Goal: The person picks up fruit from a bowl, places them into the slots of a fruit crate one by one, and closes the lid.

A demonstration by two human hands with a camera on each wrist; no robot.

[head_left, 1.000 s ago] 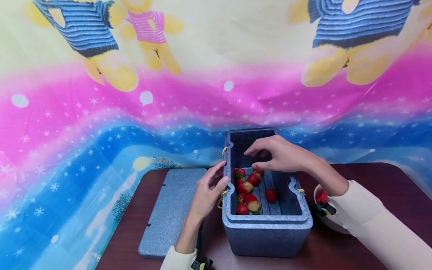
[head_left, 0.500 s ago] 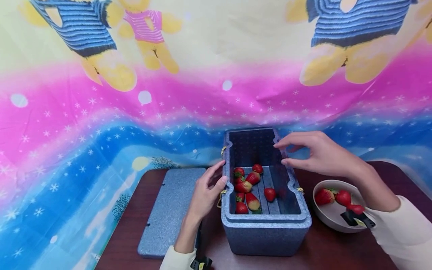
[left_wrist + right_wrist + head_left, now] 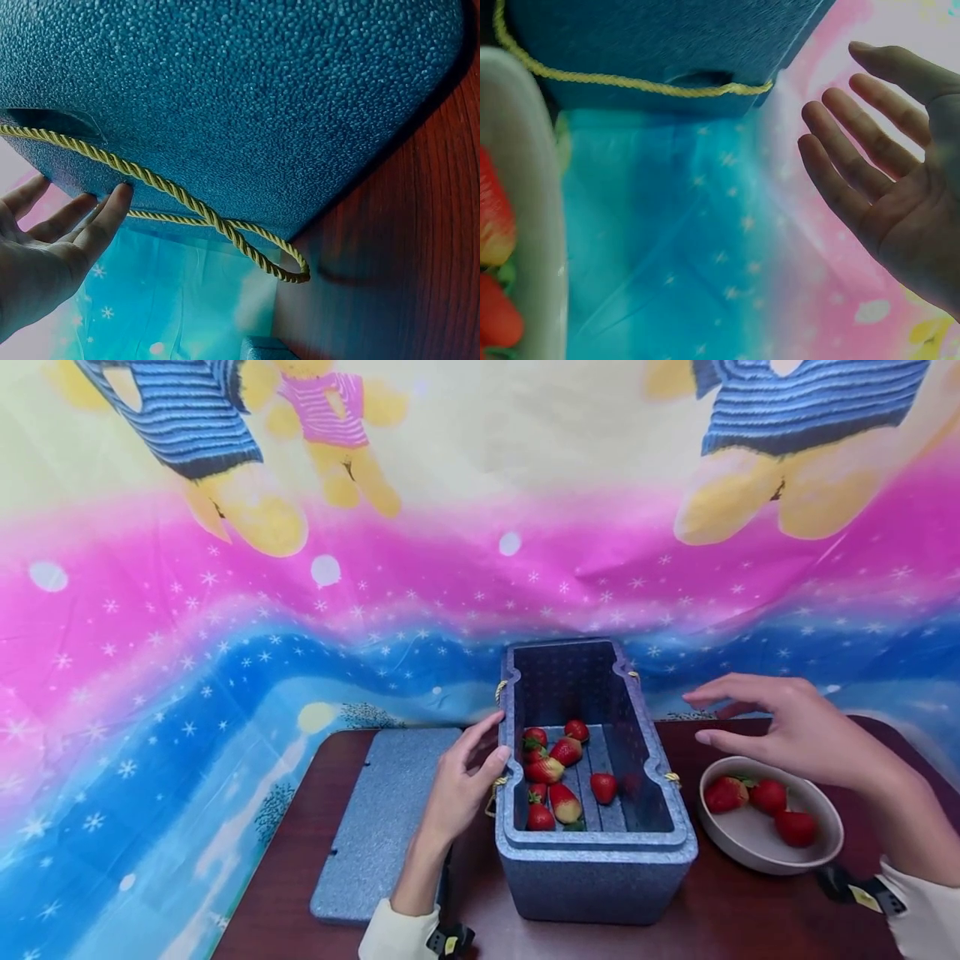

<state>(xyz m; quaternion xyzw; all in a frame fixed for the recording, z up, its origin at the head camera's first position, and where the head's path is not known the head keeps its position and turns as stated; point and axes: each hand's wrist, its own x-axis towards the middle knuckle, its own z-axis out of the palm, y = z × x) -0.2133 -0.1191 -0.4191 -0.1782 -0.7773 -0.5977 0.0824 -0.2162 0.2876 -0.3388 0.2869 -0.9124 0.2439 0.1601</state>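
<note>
A grey foam box (image 3: pixel 596 889) stands uncovered on the table, with several strawberries (image 3: pixel 566 803) on its floor, mostly along the left side. My left hand (image 3: pixel 459 789) rests its fingertips against the box's left wall, near a yellow rope handle (image 3: pixel 180 193) that hangs in a loop in the left wrist view. Over the back of a round bowl (image 3: pixel 738 847) hovers my right hand (image 3: pixel 798 731), fingers relaxed and holding nothing. The bowl contains three strawberries (image 3: pixel 795 828). In the right wrist view the palm is bare, off to the side of the box.
The foam lid (image 3: pixel 382 822) lies flat on the dark wooden table (image 3: pixel 285 868), left of the box. A printed cloth backdrop (image 3: pixel 420 585) hangs right behind the table. Another yellow rope (image 3: pixel 622 81) runs along the box's right side.
My right hand has moved right, from above the box's inside to over the bowl, uncovering the strawberries there. My left hand has stayed at the box wall.
</note>
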